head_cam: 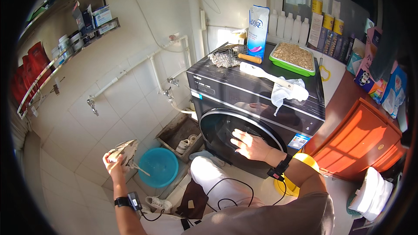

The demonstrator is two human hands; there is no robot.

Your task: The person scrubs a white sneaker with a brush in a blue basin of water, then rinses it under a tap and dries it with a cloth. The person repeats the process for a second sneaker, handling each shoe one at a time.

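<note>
My left hand (114, 166) grips a light-coloured lace-up shoe (128, 150), its sole partly turned up and a lace hanging loose. Below and to the right of the shoe sits a round blue plastic basin (171, 178) on the floor. My right hand (251, 145) holds nothing. Its fingers are spread in front of the dark round door (212, 129) of a black Haier washing machine (238, 94); whether they touch the glass I cannot tell. On the machine's top lie a long white-handled implement (261, 73) and a white cloth (282, 93), which hangs over the front edge.
A wooden-handled wire rack (236, 50), a blue-white pouch (258, 32) and a green tray of flaky brown material (279, 64) share the machine top. Small shoes (183, 145) stand in a floor trough (168, 132). Taps (92, 104) jut from the wall. A yellow bucket (284, 187) stands under my right arm.
</note>
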